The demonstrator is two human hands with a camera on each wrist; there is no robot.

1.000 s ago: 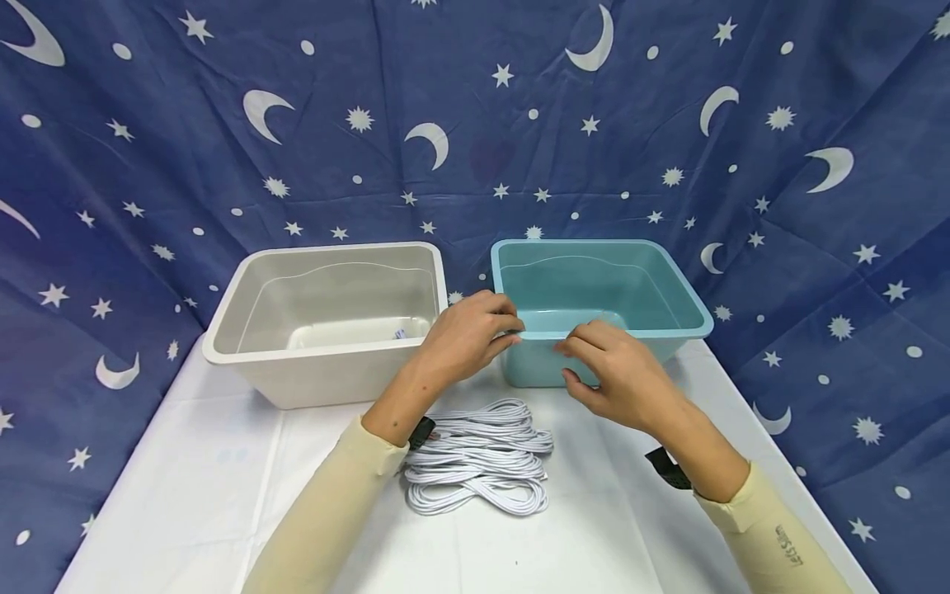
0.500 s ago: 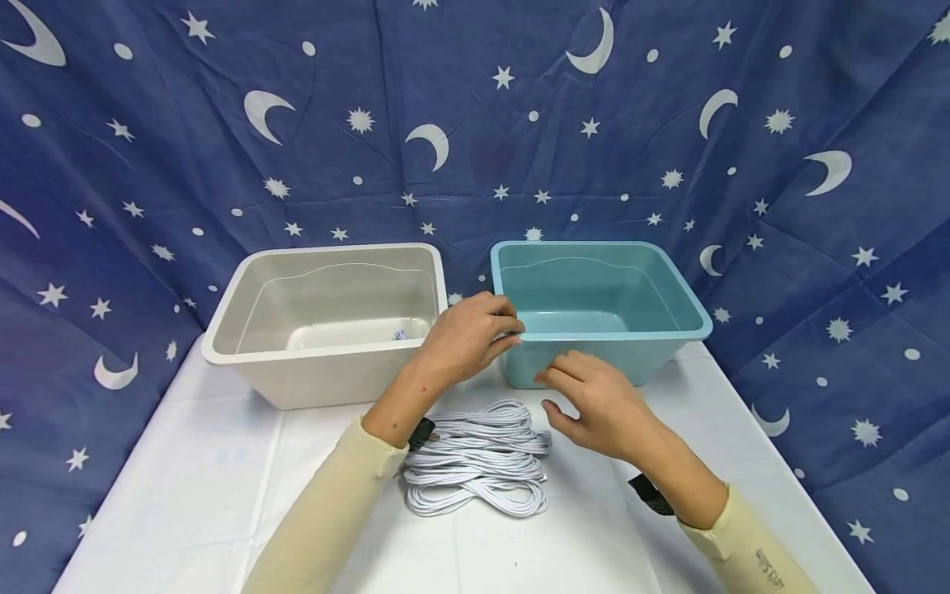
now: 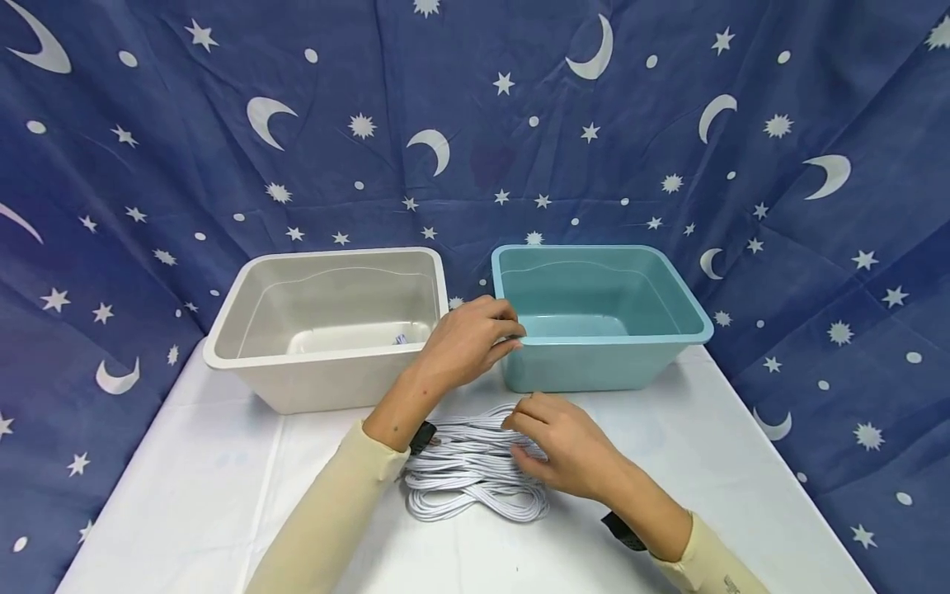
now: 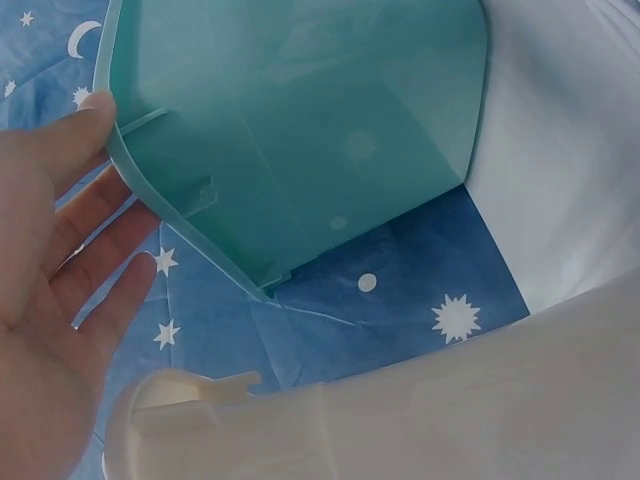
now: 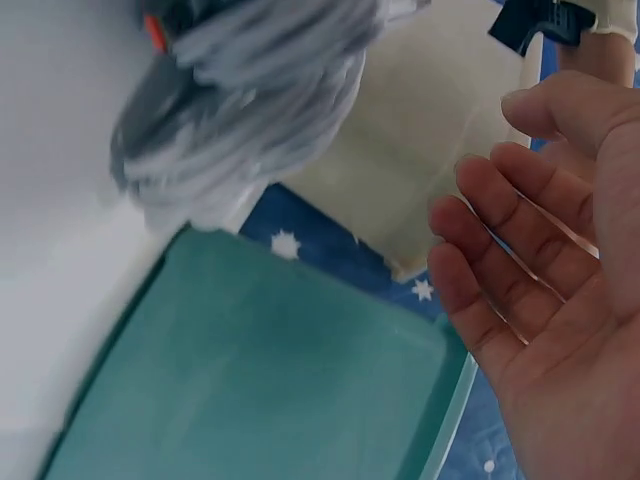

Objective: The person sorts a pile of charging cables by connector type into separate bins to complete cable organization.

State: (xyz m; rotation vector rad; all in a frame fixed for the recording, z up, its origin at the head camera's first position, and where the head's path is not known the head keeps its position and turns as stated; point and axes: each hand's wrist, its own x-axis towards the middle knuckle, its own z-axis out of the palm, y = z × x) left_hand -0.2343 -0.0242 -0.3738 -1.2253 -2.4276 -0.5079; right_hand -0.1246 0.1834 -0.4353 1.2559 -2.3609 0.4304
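Note:
Several bundles of white cable (image 3: 467,483) lie in a row on the white tablecloth, folded into loops. My left hand (image 3: 469,340) holds the near left corner of the teal bin's rim; in the left wrist view its thumb (image 4: 98,112) rests on the edge and the fingers reach behind it. The teal bin (image 3: 594,363) stands upright at the back right. My right hand (image 3: 567,445) hovers by the right end of the cable bundles, fingers loosely bent and holding nothing. In the right wrist view the bundles (image 5: 250,120) appear apart from the fingertips.
To the left of the teal bin stands a cream bin (image 3: 319,384). A small bluish-white item (image 3: 401,339) lies on its floor, too small to identify. A blue curtain (image 3: 475,148) with moons and stars hangs behind and beside the table.
My right hand has come from the teal bin's front side down and left to the cable bundles. My left hand has stayed at the rim.

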